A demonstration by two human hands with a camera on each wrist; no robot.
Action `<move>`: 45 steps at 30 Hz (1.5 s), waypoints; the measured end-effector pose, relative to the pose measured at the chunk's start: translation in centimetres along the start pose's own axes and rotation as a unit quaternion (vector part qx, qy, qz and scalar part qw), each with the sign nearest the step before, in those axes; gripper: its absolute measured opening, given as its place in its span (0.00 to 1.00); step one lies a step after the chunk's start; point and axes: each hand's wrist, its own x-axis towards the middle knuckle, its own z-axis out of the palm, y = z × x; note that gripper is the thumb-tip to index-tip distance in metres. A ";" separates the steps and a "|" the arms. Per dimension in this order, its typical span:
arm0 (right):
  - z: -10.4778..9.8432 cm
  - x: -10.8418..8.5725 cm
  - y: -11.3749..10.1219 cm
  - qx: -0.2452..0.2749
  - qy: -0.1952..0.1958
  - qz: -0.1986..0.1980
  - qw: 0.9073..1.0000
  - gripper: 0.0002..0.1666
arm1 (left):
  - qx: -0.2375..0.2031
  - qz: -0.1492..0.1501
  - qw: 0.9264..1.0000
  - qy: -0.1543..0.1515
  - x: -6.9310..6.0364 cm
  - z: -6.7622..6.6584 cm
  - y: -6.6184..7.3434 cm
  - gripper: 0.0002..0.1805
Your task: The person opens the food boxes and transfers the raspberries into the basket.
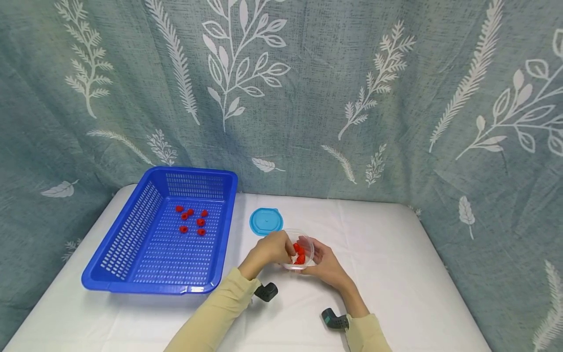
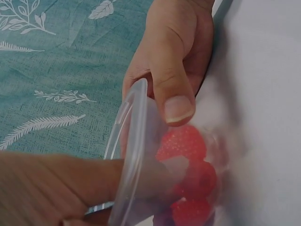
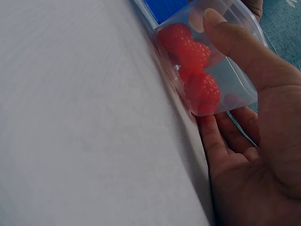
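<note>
A small clear plastic container [image 1: 295, 267] stands on the white table with several red raspberries [image 1: 301, 259] in it. My right hand [image 1: 327, 266] holds it from the right; in the right wrist view the thumb lies along one wall and the fingers support the other side. My left hand [image 1: 274, 247] reaches over the rim with its fingers down inside. Through the cloudy wall in the left wrist view, a fingertip [image 2: 176, 168] meets the raspberries [image 2: 200, 181]. Whether it pinches one is hidden.
A blue plastic basket [image 1: 226, 230] stands on the left, several raspberries [image 1: 201, 222] scattered on its floor. Just behind the container lies a light blue lid [image 1: 266, 221]. A patterned green curtain [image 1: 303, 146] hangs along the back of the table [image 1: 396, 274].
</note>
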 end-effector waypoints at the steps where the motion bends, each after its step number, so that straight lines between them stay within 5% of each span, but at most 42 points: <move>1: 0.0 0.0 0.0 0.001 0.000 -0.001 1.000 0.51 | 0.002 -0.002 1.000 0.002 0.0 -0.1 0.1 0.09; 7: 0.0 0.2 0.0 -0.002 0.001 -0.003 1.000 0.52 | 0.002 0.006 1.000 0.008 0.1 -0.2 0.2 0.08; 16: 0.0 0.0 0.1 -0.010 0.001 -0.015 1.000 0.51 | 0.008 0.058 0.998 -0.002 -0.1 0.1 -0.3 0.04; 24: 0.1 0.1 0.1 -0.003 -0.001 -0.004 1.000 0.51 | 0.029 0.055 0.998 0.006 -0.3 0.2 -0.2 0.02; 31: 0.0 0.2 0.1 0.009 -0.003 -0.010 1.000 0.51 | 0.007 0.066 0.998 0.019 -0.3 0.3 -0.6 0.03; 38: 0.0 0.1 0.3 0.020 -0.001 -0.019 1.000 0.50 | -0.027 0.100 0.992 0.072 -0.7 1.2 -1.7 0.05; 45: 0.1 0.2 0.1 0.015 0.003 -0.003 1.000 0.50 | -0.036 0.154 0.978 0.139 -1.3 1.7 -2.5 0.12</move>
